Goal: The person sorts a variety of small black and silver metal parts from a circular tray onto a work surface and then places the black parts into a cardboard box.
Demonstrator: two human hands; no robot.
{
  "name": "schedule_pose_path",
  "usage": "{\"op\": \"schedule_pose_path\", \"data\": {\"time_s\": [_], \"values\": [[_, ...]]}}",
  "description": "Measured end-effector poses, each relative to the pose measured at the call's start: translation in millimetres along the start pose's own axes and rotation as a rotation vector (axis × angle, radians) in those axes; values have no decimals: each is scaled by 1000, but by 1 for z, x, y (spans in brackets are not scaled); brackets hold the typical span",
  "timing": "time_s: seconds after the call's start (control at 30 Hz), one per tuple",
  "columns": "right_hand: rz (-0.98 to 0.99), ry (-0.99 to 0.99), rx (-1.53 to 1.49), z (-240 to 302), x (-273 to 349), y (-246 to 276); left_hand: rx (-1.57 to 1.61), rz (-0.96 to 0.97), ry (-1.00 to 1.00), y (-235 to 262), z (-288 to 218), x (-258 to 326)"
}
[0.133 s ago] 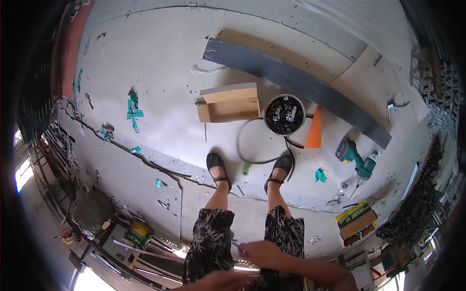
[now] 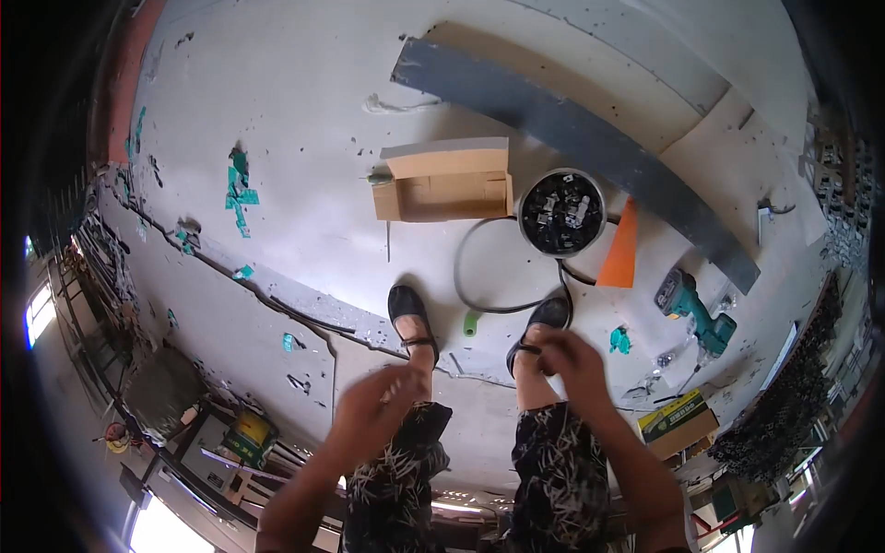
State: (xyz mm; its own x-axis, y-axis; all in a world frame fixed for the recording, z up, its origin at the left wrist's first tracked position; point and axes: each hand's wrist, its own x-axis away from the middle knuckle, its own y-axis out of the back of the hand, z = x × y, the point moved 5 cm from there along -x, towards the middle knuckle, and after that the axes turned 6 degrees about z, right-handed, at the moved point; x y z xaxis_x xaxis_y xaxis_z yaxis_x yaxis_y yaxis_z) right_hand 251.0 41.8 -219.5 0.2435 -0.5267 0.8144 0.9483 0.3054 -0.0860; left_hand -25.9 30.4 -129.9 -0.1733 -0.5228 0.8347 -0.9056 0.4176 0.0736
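Left hand and right hand raised above the sandalled feet, fingers loosely curled, the right pinching a thin dark cable; round bucket of parts and open cardboard box on the concrete floor beyond

Bright, even daylight covers the pale concrete floor, with only soft, short shadows beside the open cardboard box. Below and left of that box, window openings blow out to white glare. The fisheye bends straight edges, such as the grey plank above the box, and the rim darkens to black. Both hands are motion-blurred.
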Motion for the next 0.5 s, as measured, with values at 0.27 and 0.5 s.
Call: {"op": "schedule_pose_path", "data": {"time_s": [0.27, 0.5], "values": [[-262, -412, -607, -147, -167, 110, 737, 29, 361, 25, 160, -268], [20, -399, -712, -142, -220, 131, 1117, -43, 172, 13, 175, -340]]}}
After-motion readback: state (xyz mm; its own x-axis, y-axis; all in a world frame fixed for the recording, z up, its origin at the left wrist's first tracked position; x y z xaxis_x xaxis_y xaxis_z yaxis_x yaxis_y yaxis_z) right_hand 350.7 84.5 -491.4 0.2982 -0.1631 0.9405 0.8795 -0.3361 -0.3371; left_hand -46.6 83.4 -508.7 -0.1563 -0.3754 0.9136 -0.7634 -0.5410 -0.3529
